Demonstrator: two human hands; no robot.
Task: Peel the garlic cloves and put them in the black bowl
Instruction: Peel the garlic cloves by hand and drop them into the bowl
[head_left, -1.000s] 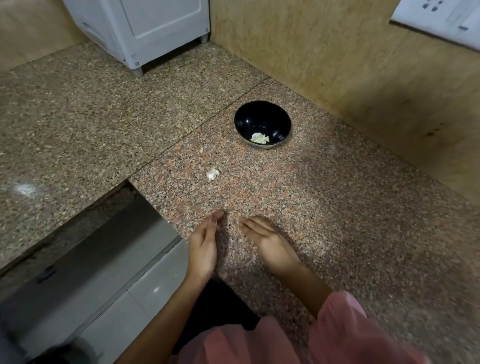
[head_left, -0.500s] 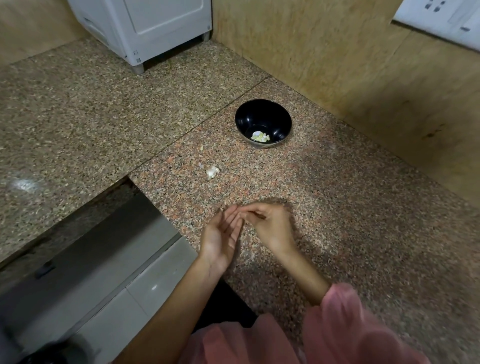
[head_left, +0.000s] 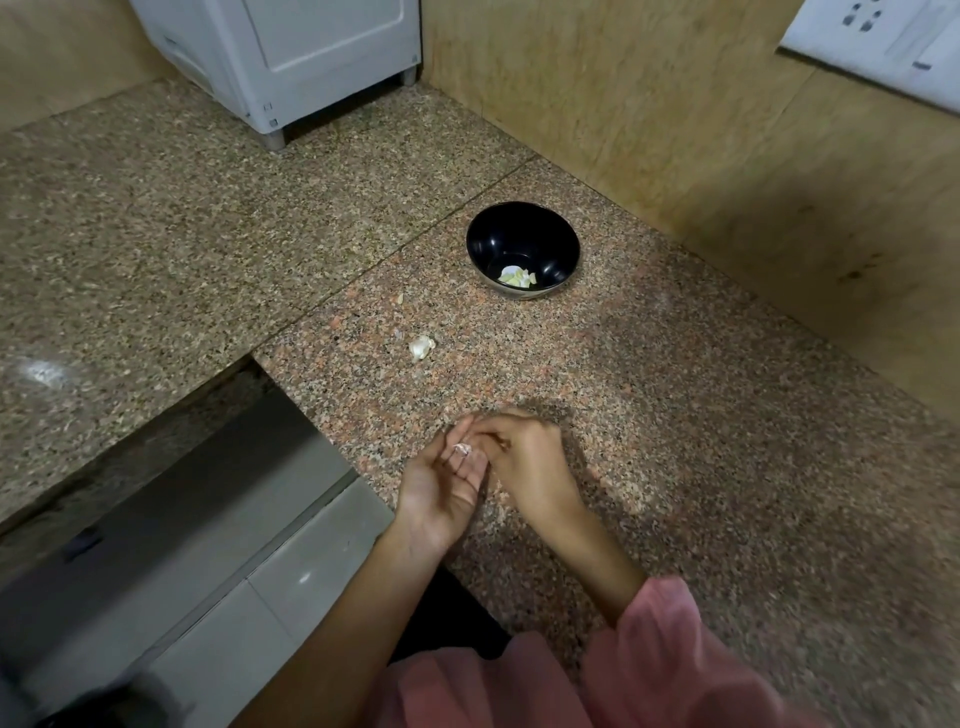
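While right hand (head_left: 527, 465) pinches it, the garlic clove (head_left: 462, 449) lies on left hand (head_left: 441, 496).

Single wide-angle view from a head-worn camera, facing forward and steeply down, close above the left hand (head_left: 441, 491) and right hand (head_left: 532, 467); farther beyond the hands, the black bowl (head_left: 522, 244) on the granite countertop (head_left: 727, 415), with the tan wall (head_left: 675, 130) behind it.

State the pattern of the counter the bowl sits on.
Speckled granite, pinkish-brown with dark flecks; the counter shows best in the head view.
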